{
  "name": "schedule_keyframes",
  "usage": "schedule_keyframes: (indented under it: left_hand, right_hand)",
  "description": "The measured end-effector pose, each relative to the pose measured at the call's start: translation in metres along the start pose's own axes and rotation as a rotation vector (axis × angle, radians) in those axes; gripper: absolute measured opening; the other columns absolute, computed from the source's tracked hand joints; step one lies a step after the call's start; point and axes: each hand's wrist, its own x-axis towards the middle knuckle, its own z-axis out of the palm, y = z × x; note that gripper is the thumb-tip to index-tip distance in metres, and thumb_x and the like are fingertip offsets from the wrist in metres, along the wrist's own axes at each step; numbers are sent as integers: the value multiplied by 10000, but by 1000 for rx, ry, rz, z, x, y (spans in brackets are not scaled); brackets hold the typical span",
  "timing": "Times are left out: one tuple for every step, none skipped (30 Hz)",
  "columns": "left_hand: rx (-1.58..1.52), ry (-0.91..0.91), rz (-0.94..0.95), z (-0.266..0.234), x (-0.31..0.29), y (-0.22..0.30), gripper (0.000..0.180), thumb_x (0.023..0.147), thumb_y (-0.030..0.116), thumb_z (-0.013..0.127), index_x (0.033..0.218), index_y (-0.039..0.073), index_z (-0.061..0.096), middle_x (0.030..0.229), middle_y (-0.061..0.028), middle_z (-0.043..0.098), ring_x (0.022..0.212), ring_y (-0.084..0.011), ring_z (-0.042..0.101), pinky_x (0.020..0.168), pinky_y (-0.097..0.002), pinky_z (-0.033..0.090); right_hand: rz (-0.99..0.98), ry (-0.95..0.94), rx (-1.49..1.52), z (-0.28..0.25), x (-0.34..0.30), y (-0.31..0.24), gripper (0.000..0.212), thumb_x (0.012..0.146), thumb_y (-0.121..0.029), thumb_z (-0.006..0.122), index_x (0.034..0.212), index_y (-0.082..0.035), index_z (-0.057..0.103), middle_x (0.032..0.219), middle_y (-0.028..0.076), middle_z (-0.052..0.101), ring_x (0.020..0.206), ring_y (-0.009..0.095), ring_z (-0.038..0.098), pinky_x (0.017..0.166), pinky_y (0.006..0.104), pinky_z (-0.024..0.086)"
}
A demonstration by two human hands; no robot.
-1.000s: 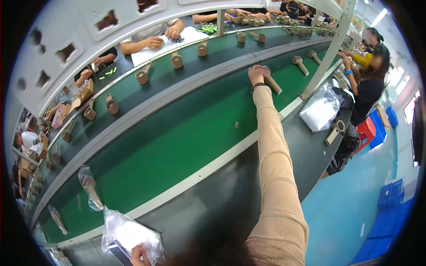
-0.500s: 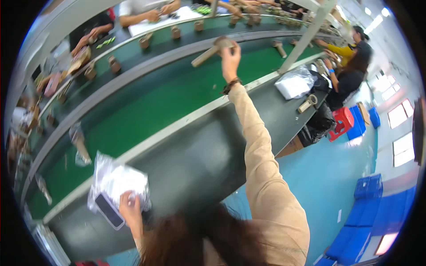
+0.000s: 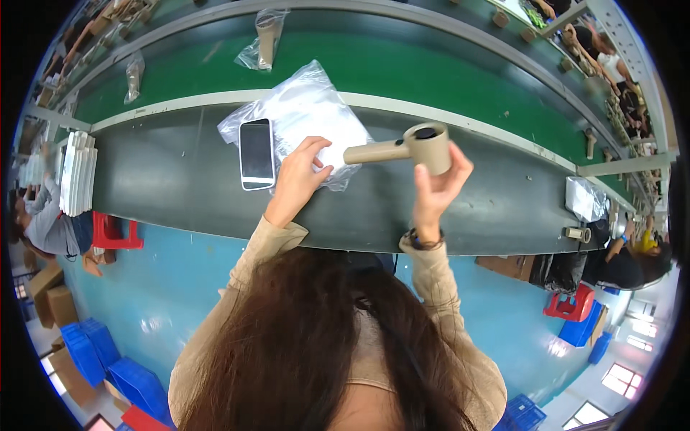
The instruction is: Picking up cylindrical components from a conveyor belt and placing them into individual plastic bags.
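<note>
My right hand (image 3: 440, 183) is closed around the head of a beige hair dryer (image 3: 430, 149), held above the dark worktop. Its handle points left, and the round dark opening at the top of the head faces up. My left hand (image 3: 298, 176) rests at the near edge of a stack of clear plastic bags (image 3: 305, 108), thumb and fingers apart, fingertips touching the plastic. Beside that hand a phone (image 3: 256, 154) with a dark screen and pale case lies partly on the bags.
Behind the worktop (image 3: 503, 194), past a pale rail, runs a green conveyor belt (image 3: 194, 57) carrying bagged hair dryers (image 3: 267, 43). White stacked panels (image 3: 77, 172) stand at the left end. Another hair dryer (image 3: 577, 234) lies at the right end near a plastic bag bundle (image 3: 586, 199). Co-workers sit around.
My right hand has come back from over the belt to above the worktop, bringing the hair dryer. My view has swung left, and my left hand still sits at the bags.
</note>
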Motion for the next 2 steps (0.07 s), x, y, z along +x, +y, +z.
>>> schedule_keyframes:
  left_hand:
    - [-17, 2, 11, -1, -1, 2, 417, 729, 2, 720, 1133, 36, 624, 1168, -64, 611, 736, -161, 634, 616, -259, 518]
    - [-16, 0, 24, -2, -4, 4, 420, 734, 9, 722, 1142, 36, 622, 1179, -63, 607, 735, -160, 636, 622, -263, 520]
  right_hand:
    - [-69, -41, -8, 7, -13, 7, 615, 788, -17, 668, 1315, -50, 353, 1335, 143, 398, 1240, 229, 432, 1080, 405, 340]
    - [-106, -90, 1, 14, -22, 11, 615, 796, -22, 661, 1324, -70, 350, 1372, 150, 358, 1244, 233, 432, 1096, 444, 327]
